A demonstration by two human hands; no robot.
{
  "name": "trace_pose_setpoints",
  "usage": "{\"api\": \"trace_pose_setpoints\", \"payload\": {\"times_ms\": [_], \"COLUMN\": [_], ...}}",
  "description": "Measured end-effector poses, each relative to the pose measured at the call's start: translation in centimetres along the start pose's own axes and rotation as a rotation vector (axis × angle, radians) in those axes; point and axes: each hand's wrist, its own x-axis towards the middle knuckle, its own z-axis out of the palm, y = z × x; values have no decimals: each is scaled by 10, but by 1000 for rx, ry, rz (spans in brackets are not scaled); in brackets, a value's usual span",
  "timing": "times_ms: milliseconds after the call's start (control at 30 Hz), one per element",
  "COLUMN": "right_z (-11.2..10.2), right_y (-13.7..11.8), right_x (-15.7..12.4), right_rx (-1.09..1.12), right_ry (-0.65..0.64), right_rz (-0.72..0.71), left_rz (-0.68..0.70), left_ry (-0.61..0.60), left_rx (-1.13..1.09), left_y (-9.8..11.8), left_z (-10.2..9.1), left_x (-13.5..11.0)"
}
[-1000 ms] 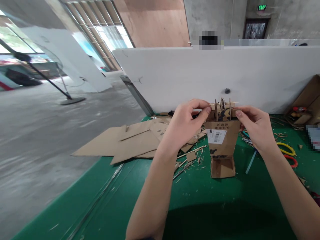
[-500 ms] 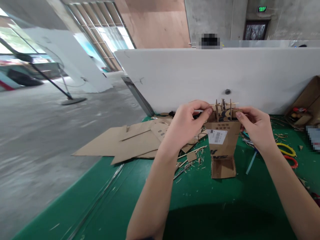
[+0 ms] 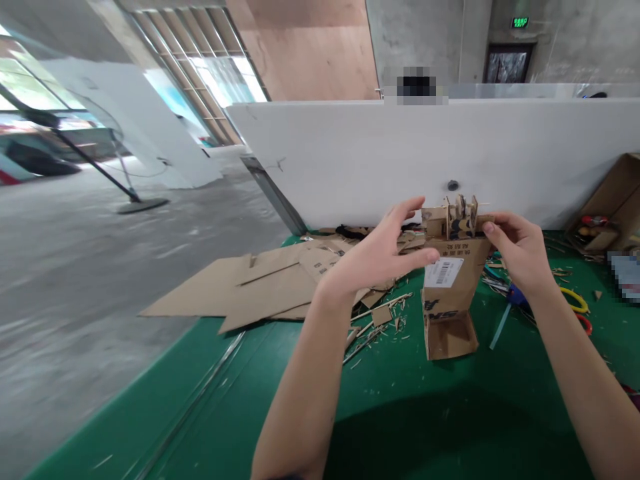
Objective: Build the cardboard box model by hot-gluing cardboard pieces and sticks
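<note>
A tall cardboard model (image 3: 453, 283) stands on the green table, with a printed label (image 3: 444, 272) on its front and an open tray-like compartment (image 3: 451, 338) at its foot. Upright cardboard pieces and a thin wooden stick (image 3: 483, 204) sit at its top. My right hand (image 3: 517, 247) pinches the model's upper right edge between thumb and fingers. My left hand (image 3: 377, 257) is open beside the upper left side, thumb and fingers spread apart; the thumb tip overlaps the label's corner, and I cannot tell whether it touches.
Flat cardboard sheets (image 3: 270, 283) lie on the left of the green table (image 3: 225, 400). Wood splinters and scraps (image 3: 383, 315) are scattered left of the model. Yellow-handled scissors (image 3: 575, 300) lie at right, near a cardboard box (image 3: 607, 200). A white partition (image 3: 350, 160) rises behind.
My left hand has let go of the model's top left and spread its fingers. The model looks slightly turned and tilted. My right hand keeps its pinch.
</note>
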Motion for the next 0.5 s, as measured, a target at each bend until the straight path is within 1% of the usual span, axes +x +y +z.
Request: {"api": "trace_pose_setpoints", "payload": {"times_ms": [67,133,300,500], "right_z": [-4,-6,-8,-6], "right_y": [2,2,-2,-6], "right_x": [1,2,1,0], "right_rx": [-5,1,19,55], "right_ry": [4,7,-44,-122], "right_rz": [-1,3,26,58], "left_rz": [22,34,-26,-43], "left_ry": [-53,-68,-37,-47], "left_rx": [40,65,101,83], "left_y": [-2,-1,5,2], "left_z": [3,6,9,6], "left_x": [0,0,2,4]}}
